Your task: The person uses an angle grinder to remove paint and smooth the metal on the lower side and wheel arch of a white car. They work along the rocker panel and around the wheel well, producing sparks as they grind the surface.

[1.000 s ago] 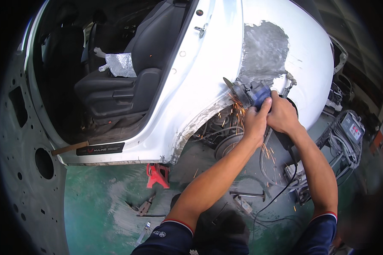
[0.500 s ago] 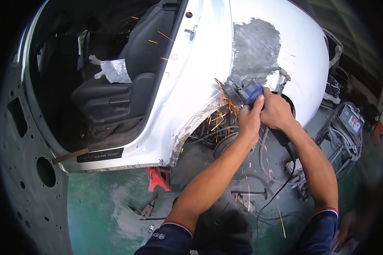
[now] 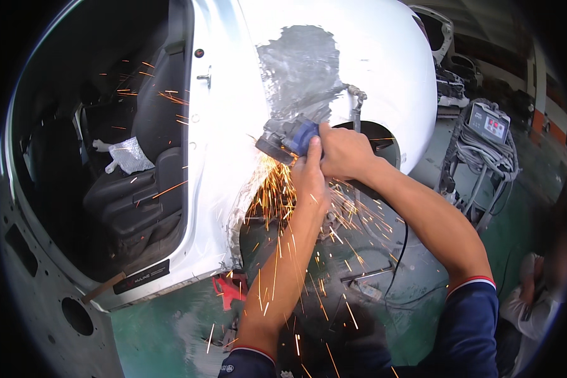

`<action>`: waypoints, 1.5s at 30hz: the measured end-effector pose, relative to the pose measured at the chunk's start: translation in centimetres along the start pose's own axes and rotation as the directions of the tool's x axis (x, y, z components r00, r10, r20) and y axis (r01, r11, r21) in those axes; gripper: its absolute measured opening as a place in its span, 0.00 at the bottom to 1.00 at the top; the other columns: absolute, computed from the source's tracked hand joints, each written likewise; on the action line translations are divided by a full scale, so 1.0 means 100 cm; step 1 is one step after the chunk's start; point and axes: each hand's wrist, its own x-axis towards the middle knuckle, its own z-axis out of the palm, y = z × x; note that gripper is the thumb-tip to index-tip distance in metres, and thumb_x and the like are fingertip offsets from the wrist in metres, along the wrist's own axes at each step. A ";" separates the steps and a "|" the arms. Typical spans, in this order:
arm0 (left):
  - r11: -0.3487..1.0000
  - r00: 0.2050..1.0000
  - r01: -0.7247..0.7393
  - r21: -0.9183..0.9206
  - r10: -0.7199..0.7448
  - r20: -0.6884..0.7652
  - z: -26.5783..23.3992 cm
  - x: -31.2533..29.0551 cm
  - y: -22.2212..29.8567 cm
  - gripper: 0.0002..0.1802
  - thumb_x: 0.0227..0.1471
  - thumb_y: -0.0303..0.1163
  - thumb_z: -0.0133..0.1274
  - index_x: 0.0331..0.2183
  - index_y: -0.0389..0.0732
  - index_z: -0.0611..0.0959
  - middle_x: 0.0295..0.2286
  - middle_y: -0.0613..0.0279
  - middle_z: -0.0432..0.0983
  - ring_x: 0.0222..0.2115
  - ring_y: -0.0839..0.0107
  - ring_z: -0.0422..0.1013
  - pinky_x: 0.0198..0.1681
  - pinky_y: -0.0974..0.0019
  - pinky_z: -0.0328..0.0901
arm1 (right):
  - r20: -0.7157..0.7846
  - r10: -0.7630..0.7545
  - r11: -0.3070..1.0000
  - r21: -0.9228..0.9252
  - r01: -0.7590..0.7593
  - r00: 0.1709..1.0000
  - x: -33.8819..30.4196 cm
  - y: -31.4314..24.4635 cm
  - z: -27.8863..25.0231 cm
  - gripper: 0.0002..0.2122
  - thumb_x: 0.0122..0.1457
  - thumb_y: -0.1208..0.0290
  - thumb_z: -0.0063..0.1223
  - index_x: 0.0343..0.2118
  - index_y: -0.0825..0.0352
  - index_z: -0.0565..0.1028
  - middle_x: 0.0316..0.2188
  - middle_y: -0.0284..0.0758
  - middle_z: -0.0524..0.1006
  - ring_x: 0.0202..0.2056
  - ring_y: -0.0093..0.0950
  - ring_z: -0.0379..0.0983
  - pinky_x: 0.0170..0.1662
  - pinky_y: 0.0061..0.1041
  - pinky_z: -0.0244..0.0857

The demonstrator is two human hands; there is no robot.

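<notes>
A blue angle grinder (image 3: 305,135) is held in both hands against the wheel arch edge of the white car body (image 3: 384,69). My right hand (image 3: 348,153) is closed around the grinder's rear body. Just below it, my left hand (image 3: 311,176) grips the tool, thumb pointing up along it. A dense shower of orange sparks (image 3: 272,195) falls from under the disc guard and over my left forearm. Above the grinder, a grey sanded patch (image 3: 301,63) shows on the panel. A metal clamp-like fitting (image 3: 357,93) hangs beside that patch.
Left is the doorway with a black seat (image 3: 154,113) and bubble-wrapped item (image 3: 130,156). A red jack stand (image 3: 230,290) stands under the sill. Right are a cable-draped machine (image 3: 488,123) and, lower down, another person's arm (image 3: 528,286). A T-shaped bar (image 3: 368,275) lies on the floor.
The car and grinder now appear further left in view. Sparks have grown much thicker and spread down over my left arm. Another person shows more at the lower right.
</notes>
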 end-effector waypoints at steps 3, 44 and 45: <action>0.999 1.000 -0.010 -0.046 0.009 -0.028 0.002 -0.003 0.003 0.25 0.66 0.42 0.58 0.49 0.27 0.78 0.47 0.54 0.78 0.46 0.67 0.76 0.49 0.63 0.72 | 0.017 0.013 0.999 0.029 -0.014 1.000 -0.001 -0.002 -0.003 0.19 0.51 0.65 0.60 0.40 0.76 0.72 0.31 0.53 0.82 0.36 0.52 0.82 0.38 0.49 0.75; 0.999 0.997 0.024 0.031 -0.026 0.070 0.005 -0.002 0.025 0.27 0.73 0.48 0.42 0.63 0.41 0.73 0.53 0.60 0.77 0.50 0.68 0.76 0.50 0.63 0.74 | 0.033 -0.015 0.998 0.069 0.013 0.999 0.006 -0.012 -0.017 0.19 0.47 0.67 0.62 0.39 0.75 0.77 0.32 0.48 0.84 0.35 0.46 0.84 0.36 0.44 0.76; 1.000 0.996 0.020 0.021 -0.021 0.087 0.006 -0.002 0.026 0.27 0.73 0.48 0.42 0.62 0.41 0.74 0.53 0.60 0.77 0.50 0.68 0.76 0.50 0.62 0.73 | 0.046 -0.015 0.998 0.060 0.012 0.999 0.007 -0.013 -0.018 0.19 0.47 0.67 0.62 0.39 0.75 0.77 0.32 0.48 0.84 0.35 0.46 0.84 0.36 0.44 0.76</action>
